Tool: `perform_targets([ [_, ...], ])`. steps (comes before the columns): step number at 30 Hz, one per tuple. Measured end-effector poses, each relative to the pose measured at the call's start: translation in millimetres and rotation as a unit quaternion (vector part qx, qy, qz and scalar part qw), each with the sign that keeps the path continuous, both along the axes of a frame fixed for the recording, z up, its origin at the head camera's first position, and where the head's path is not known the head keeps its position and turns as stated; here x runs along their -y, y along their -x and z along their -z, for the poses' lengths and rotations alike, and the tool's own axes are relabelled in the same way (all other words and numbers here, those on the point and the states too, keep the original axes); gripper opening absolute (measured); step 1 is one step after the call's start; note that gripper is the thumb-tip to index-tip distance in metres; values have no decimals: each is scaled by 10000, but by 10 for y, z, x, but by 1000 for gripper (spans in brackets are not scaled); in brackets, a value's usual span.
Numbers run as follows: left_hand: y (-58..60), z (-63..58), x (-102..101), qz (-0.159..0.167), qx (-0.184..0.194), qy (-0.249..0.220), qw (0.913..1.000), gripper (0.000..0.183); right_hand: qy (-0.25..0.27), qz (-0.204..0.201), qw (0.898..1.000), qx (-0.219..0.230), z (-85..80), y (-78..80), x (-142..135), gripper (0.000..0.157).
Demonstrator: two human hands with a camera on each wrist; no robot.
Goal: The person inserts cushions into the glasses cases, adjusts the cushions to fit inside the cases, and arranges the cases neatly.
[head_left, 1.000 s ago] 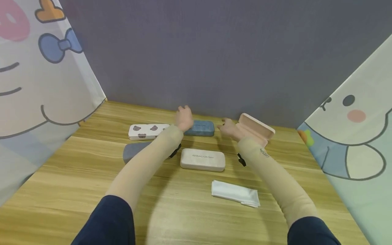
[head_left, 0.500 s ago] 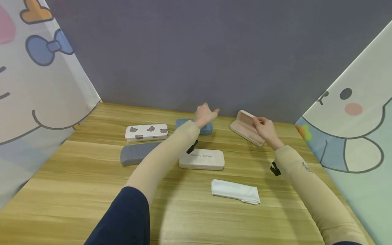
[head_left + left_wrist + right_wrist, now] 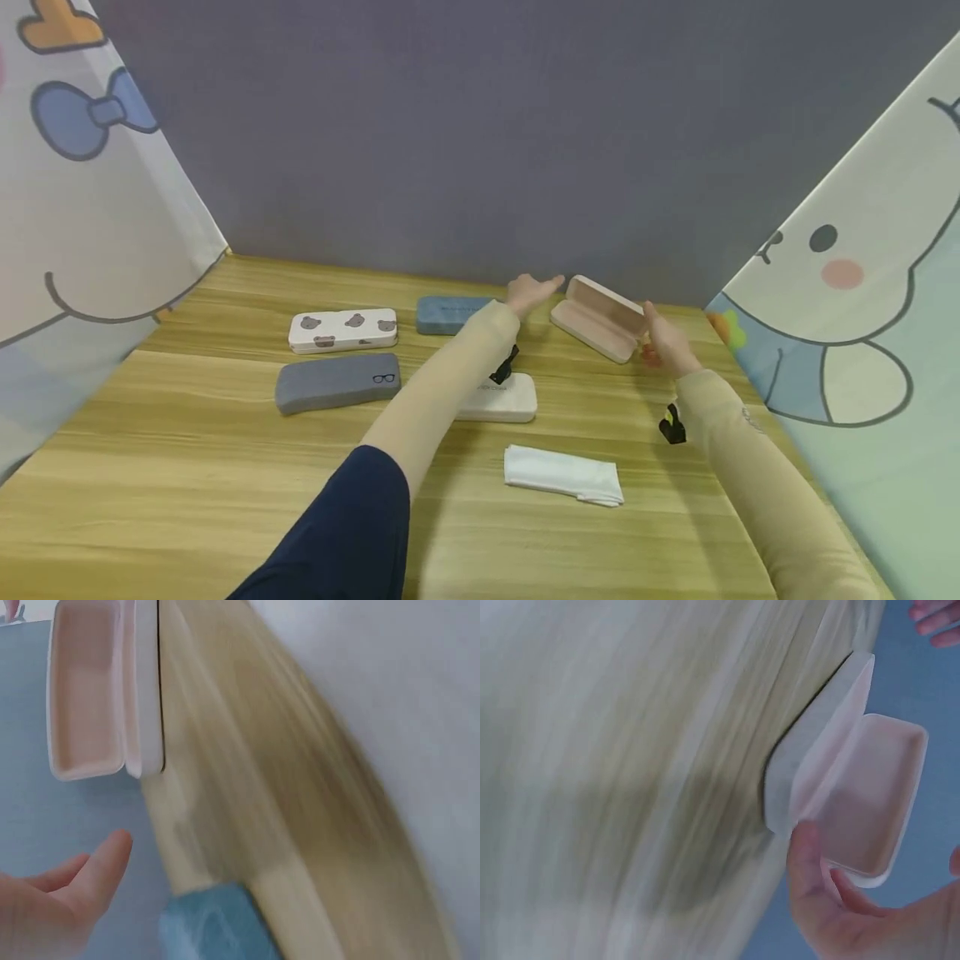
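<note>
An eyeglass case (image 3: 600,321) with a pink lining stands with its lid raised at the back right of the table. My right hand (image 3: 671,342) is at its right end; in the right wrist view, the fingertips (image 3: 805,836) overlap the end of the case (image 3: 870,791), and the hand is not wrapped round it. My left hand (image 3: 531,293) is in the air left of the case, fingers extended toward it and apart from it. A blue eyeglass case (image 3: 450,315) lies below and left of that hand. The left forearm partly covers a white eyeglass case (image 3: 510,400).
A white case with bear prints (image 3: 343,330) and a grey case with a glasses mark (image 3: 337,383) lie on the left of the wooden table (image 3: 187,483). A folded white cloth (image 3: 562,475) lies in front. A grey panel (image 3: 450,150) rises along the back edge.
My left hand has moved right, from over the blue case toward the open one. My right hand moved to the open case's right end, held its lid edge half a second ago, and has let go.
</note>
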State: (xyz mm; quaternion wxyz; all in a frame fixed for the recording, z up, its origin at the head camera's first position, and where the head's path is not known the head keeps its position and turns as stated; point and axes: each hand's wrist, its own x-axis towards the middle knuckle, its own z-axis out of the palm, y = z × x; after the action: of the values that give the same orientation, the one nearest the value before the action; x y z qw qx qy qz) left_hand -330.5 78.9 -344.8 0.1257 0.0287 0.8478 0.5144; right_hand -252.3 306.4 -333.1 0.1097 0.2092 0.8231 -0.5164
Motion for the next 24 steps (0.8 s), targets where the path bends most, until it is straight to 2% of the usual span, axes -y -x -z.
perform_targets([
  [4, 70, 123, -114, 48, 449, -140, 9989, 87, 434, -265, 9981, 339, 71, 75, 30, 92],
  [10, 153, 205, -283, -21, 1040, -616, 9927, 88, 489, -181, 9972, 543, 122, 172, 82, 90],
  [13, 233, 268, -370, 36, 1151, -686, 9910, 86, 627, -31, 9962, 597, 142, 202, 84, 88],
  [16, 302, 322, -450, 258, 1257, -551, 9902, 84, 831, 142, 9940, 696, 161, 209, 81, 88],
  [20, 303, 325, -530, 531, 1381, -445, 9880, 82, 959, 179, 9919, 818, 197, 208, 60, 89],
  [24, 291, 318, -584, 607, 1421, -420, 9871, 80, 799, 76, 9932, 838, 231, 224, 20, 90],
])
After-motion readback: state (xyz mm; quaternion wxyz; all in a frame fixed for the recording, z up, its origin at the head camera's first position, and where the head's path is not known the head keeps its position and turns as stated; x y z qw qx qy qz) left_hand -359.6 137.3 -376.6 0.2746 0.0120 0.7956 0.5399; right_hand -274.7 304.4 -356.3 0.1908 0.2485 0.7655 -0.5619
